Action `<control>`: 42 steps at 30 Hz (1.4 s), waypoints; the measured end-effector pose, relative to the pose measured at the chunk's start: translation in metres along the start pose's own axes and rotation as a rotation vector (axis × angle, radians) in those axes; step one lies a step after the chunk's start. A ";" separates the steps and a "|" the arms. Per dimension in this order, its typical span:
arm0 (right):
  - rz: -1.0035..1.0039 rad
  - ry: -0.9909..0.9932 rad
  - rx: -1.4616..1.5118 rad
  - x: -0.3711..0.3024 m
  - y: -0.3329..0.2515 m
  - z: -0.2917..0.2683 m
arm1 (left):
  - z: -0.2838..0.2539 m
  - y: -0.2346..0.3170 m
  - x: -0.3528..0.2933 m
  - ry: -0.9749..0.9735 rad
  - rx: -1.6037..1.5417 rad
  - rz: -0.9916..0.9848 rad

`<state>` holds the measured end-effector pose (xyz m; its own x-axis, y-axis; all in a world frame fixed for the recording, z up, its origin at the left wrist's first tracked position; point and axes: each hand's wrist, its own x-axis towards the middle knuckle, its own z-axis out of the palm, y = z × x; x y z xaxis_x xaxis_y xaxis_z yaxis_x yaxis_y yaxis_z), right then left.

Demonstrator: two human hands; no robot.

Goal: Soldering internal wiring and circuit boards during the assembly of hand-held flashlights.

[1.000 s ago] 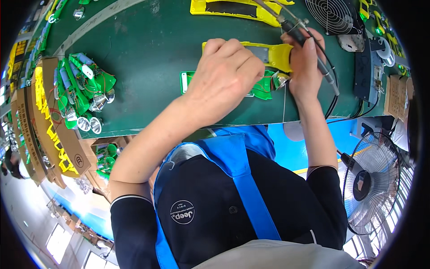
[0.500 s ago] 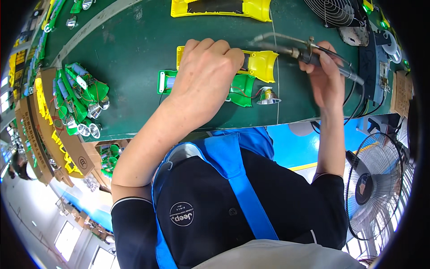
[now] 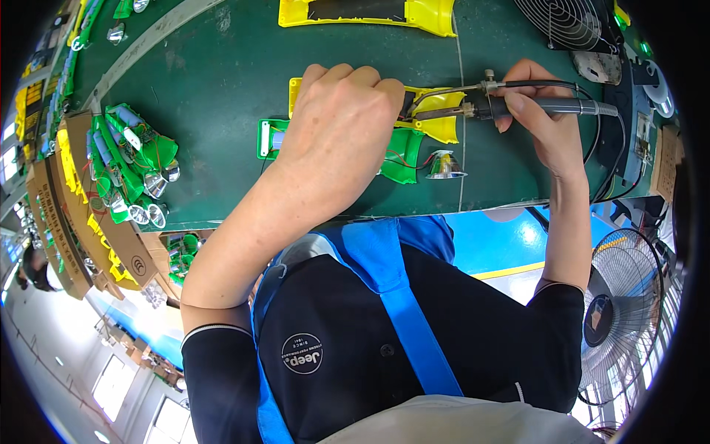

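Observation:
My left hand (image 3: 342,111) lies back-up across a yellow plastic half-shell (image 3: 446,131) and a green half-shell (image 3: 405,140). Its fingers are curled closed, and whatever they grip is hidden under the hand. From the green piece, thin wires run to a silver reflector cup (image 3: 445,166) on the table. My right hand (image 3: 546,124) is closed around a soldering iron (image 3: 484,109) that has a thin solder-feed tube fixed to it. The iron's tip and the tube's end reach into the yellow half-shell, just right of my left fingers.
Another yellow half-shell (image 3: 359,10) lies at the table's far edge. Several green assemblies with reflectors (image 3: 140,163) are piled at the left. A small fan (image 3: 566,22) stands far right, with a larger fan (image 3: 621,314) below. Cables (image 3: 595,148) trail from the iron.
My right hand has brought the soldering iron down and levelled it, so its tip now sits inside the yellow half-shell. My left hand has barely moved.

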<state>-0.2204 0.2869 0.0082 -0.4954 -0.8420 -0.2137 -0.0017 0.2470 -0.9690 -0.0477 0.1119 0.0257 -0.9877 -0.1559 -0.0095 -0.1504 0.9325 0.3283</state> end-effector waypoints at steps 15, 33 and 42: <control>-0.091 0.182 0.202 -0.027 0.016 -0.008 | 0.001 0.001 0.001 -0.007 -0.011 -0.008; -0.280 0.393 0.476 -0.051 0.029 0.026 | -0.059 -0.063 -0.061 0.080 0.252 0.426; -0.317 0.331 0.544 -0.033 0.028 0.047 | -0.009 -0.065 -0.087 0.294 -0.337 0.369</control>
<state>-0.1631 0.2989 -0.0173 -0.7811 -0.6221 0.0539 0.2019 -0.3333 -0.9209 0.0484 0.0617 0.0132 -0.9116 0.0308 0.4098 0.2709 0.7949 0.5429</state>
